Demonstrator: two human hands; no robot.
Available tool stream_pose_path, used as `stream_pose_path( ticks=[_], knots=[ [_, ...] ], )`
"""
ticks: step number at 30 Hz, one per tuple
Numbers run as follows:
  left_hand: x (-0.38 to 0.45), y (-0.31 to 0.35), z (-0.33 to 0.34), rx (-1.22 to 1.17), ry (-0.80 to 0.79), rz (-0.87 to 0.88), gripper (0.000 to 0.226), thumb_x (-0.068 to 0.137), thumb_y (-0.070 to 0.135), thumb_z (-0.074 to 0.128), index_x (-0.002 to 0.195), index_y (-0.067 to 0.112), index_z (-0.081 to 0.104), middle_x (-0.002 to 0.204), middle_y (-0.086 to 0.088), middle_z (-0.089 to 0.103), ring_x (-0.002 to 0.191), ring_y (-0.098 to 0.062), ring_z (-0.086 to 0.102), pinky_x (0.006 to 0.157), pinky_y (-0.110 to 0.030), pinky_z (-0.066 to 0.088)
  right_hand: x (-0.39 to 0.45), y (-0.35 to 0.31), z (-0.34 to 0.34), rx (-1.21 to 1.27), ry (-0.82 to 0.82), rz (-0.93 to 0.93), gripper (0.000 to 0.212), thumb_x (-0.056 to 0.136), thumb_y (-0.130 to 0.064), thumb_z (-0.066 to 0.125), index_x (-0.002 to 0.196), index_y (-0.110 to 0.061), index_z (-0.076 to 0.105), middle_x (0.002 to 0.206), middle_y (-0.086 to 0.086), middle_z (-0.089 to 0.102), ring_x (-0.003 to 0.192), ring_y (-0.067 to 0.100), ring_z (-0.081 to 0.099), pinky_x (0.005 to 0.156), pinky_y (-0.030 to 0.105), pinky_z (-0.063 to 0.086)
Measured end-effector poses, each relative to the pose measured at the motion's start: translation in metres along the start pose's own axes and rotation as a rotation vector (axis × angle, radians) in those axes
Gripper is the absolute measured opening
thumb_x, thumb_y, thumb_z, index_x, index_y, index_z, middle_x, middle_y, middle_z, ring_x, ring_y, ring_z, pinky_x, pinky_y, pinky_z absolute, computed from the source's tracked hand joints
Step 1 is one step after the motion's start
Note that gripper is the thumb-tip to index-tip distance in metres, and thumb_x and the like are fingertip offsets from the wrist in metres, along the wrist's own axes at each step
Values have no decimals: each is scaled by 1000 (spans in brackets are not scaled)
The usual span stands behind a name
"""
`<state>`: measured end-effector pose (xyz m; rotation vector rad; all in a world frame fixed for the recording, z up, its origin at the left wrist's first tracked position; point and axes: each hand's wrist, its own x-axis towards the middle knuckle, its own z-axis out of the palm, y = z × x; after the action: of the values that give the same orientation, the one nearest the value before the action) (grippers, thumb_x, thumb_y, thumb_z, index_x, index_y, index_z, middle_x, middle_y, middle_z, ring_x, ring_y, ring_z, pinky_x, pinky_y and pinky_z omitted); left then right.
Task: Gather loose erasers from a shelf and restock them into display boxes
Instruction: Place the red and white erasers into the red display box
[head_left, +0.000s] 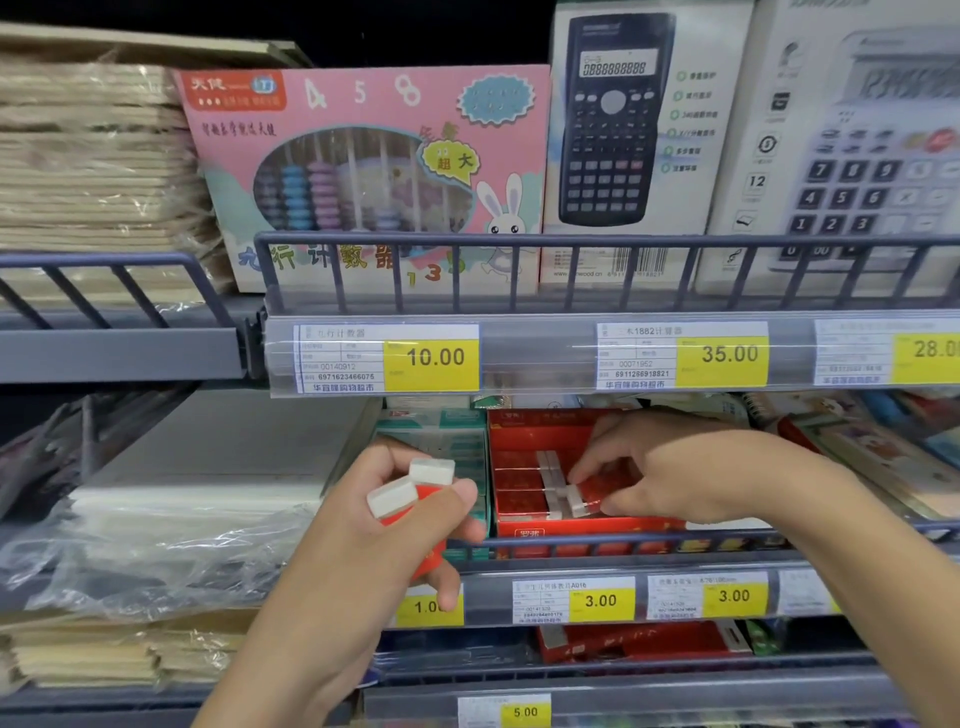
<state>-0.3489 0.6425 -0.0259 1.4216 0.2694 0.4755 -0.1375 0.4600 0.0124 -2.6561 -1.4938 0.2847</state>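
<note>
Our right hand (670, 467) reaches into the red display box (524, 426) on the middle shelf (571, 558), pinching one red-wrapped eraser (589, 491) whose long axis runs left to right, white end toward the row of erasers (524, 480) already packed against the box's left wall. Our left hand (395, 519), just left of the box and outside the shelf's front rail, clasps two more erasers (413, 486) with white ends up. We judge the open floor at the box's right side leaves room for them.
</note>
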Motion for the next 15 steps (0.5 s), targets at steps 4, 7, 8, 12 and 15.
stream_pose_path(
  ticks=[4, 7, 8, 12, 15],
  knots=[
    [0, 0, -3, 13, -9, 17, 29, 68, 35, 91, 83, 21, 70, 84, -16, 76, 64, -30, 62, 49, -28, 51, 8, -2, 4, 59, -13, 30, 29, 83, -45, 77, 111, -42, 67, 108, -26, 55, 96, -2, 55, 89, 20, 49],
    [-1, 1, -4, 64, -48, 26, 37, 62, 44, 90, 85, 23, 70, 87, -14, 76, 54, -25, 60, 58, -24, 54, 13, -1, 8, 66, 6, 19, 28, 78, -46, 81, 103, -42, 69, 104, -22, 53, 94, -3, 52, 90, 23, 49],
    [-1, 1, -4, 71, -62, 30, 38, 61, 44, 90, 86, 23, 71, 86, -14, 74, 53, -24, 59, 60, -24, 54, 14, 0, 9, 60, 13, 11, 27, 78, -45, 82, 101, -42, 69, 103, -21, 52, 93, -3, 51, 89, 23, 49],
    [-2, 0, -2, 88, -89, 36, 44, 61, 46, 91, 96, 23, 77, 89, -19, 72, 53, -26, 57, 58, -25, 52, 15, 1, 9, 86, 4, 6, 25, 81, -40, 81, 104, -38, 72, 98, -22, 54, 89, -5, 51, 87, 21, 48],
    [-2, -2, 1, 75, -91, 31, 44, 60, 42, 94, 99, 26, 79, 88, -16, 74, 49, -26, 55, 54, -26, 51, 10, 3, 4, 129, -22, 14, 29, 84, -42, 78, 112, -38, 72, 100, -22, 60, 90, -5, 57, 81, 12, 48]
  ],
)
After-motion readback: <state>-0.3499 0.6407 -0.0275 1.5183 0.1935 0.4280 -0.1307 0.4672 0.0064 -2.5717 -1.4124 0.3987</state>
